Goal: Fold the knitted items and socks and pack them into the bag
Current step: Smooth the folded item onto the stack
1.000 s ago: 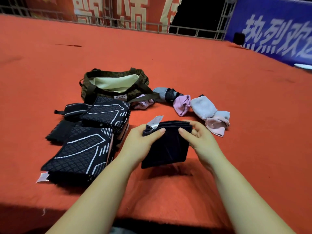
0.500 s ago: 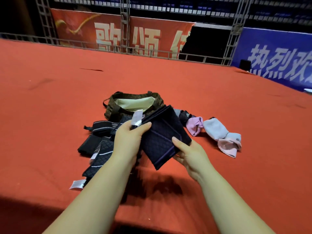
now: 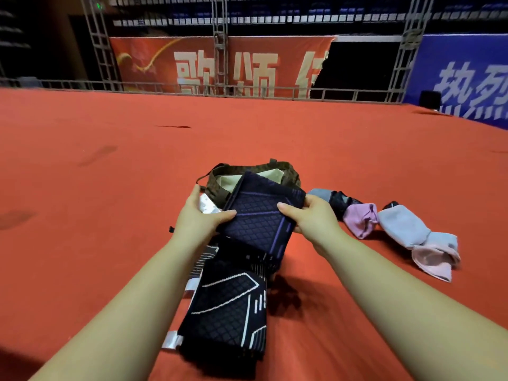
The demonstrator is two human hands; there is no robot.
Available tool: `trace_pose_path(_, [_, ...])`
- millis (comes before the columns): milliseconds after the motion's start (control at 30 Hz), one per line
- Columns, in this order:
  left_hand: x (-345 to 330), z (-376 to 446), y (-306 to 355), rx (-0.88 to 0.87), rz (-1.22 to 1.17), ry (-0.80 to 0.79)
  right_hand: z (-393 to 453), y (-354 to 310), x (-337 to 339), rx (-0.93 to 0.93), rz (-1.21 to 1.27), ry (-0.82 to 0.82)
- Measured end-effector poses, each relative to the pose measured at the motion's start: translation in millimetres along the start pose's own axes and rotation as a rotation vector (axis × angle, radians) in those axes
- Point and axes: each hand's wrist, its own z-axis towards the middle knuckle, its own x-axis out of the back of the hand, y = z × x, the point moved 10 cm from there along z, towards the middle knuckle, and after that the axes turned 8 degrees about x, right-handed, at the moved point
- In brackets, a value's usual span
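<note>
Both hands hold a folded dark navy knitted piece with a purple diamond-and-line pattern (image 3: 262, 215) up off the red felt-covered tabletop (image 3: 110, 166), right in front of the mouth of the brown patterned fabric bag with a cream lining (image 3: 220, 180). The left hand (image 3: 202, 220) grips its left edge, thumb lying flat on the top face and the other fingers hidden beneath; a shiny white tag (image 3: 205, 206) shows just behind this hand, though what it is fixed to cannot be told. The right hand (image 3: 310, 218) grips the right edge the same way, thumb on top and fingers curled under out of sight. The held piece covers much of the bag's opening, so the inside of the bag is hard to make out. Nearer the camera lies a stack of folded black knitted pieces with white line patterns (image 3: 228, 312), partly hidden by the left forearm, with white labels poking out at its left side. To the right, on the tabletop, sits a row of bundled socks: a grey-and-black pair (image 3: 334, 199), partly hidden by the right hand, a pink pair (image 3: 360, 220), and a light grey pair with a pale pink one (image 3: 420, 240).
</note>
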Motion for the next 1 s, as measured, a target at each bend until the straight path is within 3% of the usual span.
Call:
trace_pose_path(133, [-17.5, 17.7, -17.2, 0.222, 0.01, -0.155, 18.5, 15.1, 2.0, -0.059, -0.184, 0.013])
trace_pose_path(467, [-13.4, 37.7, -32.3, 0.237, 0.122, -0.114, 31.1, 12.0, -12.9, -0.009, -0.626, -0.006])
trace_pose_path(833, [-3.8, 46.2, -44.5, 0.181, 0.225, -0.115, 14.8, 17.3, -20.7, 0.06, -0.566, 0.029])
trace_pose_path(933, [-6.4, 41.2, -49.4, 0.128, 0.404, -0.069, 5.5, 29.1, -22.2, 0.067, -0.661, 0.028])
trace_pose_path(1000, [-3.9, 38.6, -31.8, -0.077, 0.796, 0.04, 1.0, 21.5, -25.3, 0.175, -0.854, 0.033])
